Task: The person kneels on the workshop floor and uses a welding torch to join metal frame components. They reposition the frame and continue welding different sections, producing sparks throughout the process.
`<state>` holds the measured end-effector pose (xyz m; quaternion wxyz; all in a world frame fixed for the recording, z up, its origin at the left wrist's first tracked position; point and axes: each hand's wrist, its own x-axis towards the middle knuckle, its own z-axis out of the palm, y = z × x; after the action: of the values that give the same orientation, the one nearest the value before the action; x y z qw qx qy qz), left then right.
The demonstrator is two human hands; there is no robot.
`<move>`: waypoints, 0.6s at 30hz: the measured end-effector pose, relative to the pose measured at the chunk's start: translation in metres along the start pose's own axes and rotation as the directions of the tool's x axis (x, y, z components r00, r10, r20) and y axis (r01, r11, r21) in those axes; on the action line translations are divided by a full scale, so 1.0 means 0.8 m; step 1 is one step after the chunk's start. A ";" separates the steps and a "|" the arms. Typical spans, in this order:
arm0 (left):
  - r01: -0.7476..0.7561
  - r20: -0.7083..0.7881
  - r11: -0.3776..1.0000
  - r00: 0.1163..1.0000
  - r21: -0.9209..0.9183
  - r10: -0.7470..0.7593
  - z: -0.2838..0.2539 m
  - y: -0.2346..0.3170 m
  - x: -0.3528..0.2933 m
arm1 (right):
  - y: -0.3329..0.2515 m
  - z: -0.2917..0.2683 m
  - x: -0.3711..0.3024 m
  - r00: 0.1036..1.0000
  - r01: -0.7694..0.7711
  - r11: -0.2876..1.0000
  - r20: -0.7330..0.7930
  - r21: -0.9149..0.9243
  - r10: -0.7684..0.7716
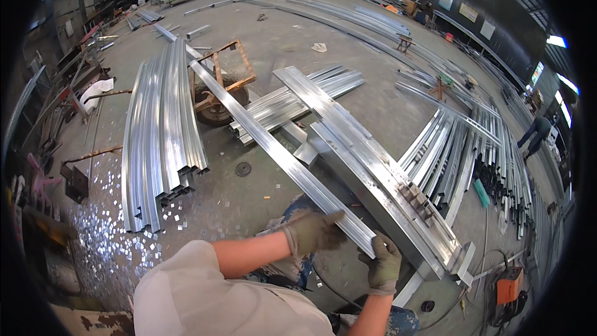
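Note:
A long silvery metal channel (280, 155) slants from the far left toward me, its near end between my hands. My right hand (381, 264), in a greenish work glove, is closed around that near end, with the thumb and fingers curled over it. Just left of the channel, my gloved left hand (316, 233) has its fingers apart, the tips at or very near the channel's edge. Its far fingers are slightly smeared, so contact is unclear. To the right, a thick metal beam assembly (373, 180) runs alongside, bearing several small blocks (418, 202) near its close end.
Bundled channels (158, 130) lie at left; more metal profiles (444, 155) lie at right. A rusty wheeled cart (217, 96) stands beneath the long channel. Small metal scraps (118, 236) litter the floor. An orange machine (510, 286) with cables sits near right; another person (538, 134) is farther right.

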<state>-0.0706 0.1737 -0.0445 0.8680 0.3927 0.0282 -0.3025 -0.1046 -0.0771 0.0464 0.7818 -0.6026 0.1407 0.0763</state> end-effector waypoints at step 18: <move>-0.467 -0.650 0.818 0.743 -0.335 0.157 -0.160 0.197 0.039 | -0.013 -0.254 -0.099 0.776 0.402 0.902 -0.581 0.157 -0.245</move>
<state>0.0654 0.3277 -0.0372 0.9220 0.2394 0.3041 0.0080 -0.2025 -0.2719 0.0332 0.7846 -0.5007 0.2606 -0.2564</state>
